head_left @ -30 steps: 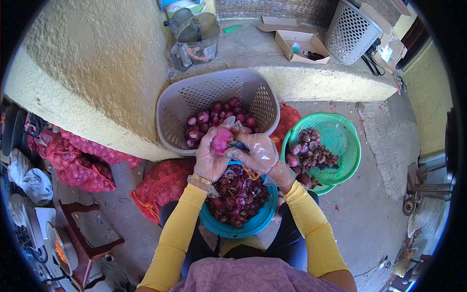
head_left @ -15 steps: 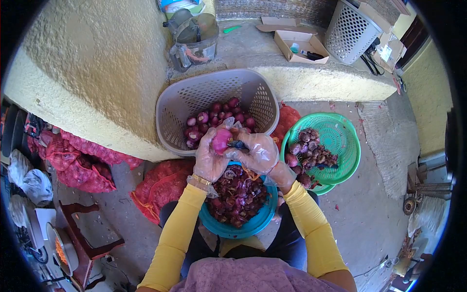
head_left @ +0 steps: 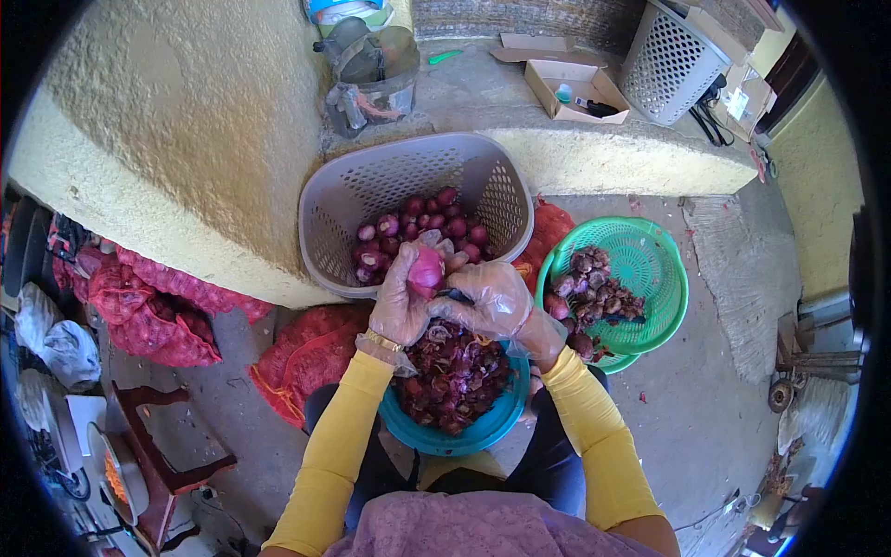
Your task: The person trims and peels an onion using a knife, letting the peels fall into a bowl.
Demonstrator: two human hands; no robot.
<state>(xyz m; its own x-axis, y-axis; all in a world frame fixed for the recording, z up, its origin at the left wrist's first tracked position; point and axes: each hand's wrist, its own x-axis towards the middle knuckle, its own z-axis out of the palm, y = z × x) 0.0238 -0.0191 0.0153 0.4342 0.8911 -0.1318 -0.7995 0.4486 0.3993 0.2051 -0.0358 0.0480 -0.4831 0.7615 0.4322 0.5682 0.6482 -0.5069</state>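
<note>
Fingers of the plastic-gloved left hand (head_left: 399,306) grasped a round, glossy purple-red onion (head_left: 427,271) near the far rim of a round turquoise plastic tub (head_left: 466,442); the plastic-gloved right hand (head_left: 494,299) pinched a small dark tool (head_left: 452,295), mostly hidden. Since the earlier frame, the tool had shifted from the onion's side toward the tub. Both forearms (head_left: 348,408) flanked the tub, hands turned inward. Dark red onion skins (head_left: 453,381) lay inside it; beyond it, a grey perforated plastic basket (head_left: 325,218) held purple onions (head_left: 388,226); right of it, a green mesh plastic basket (head_left: 650,265) held dull purple-brown onions (head_left: 589,278).
</note>
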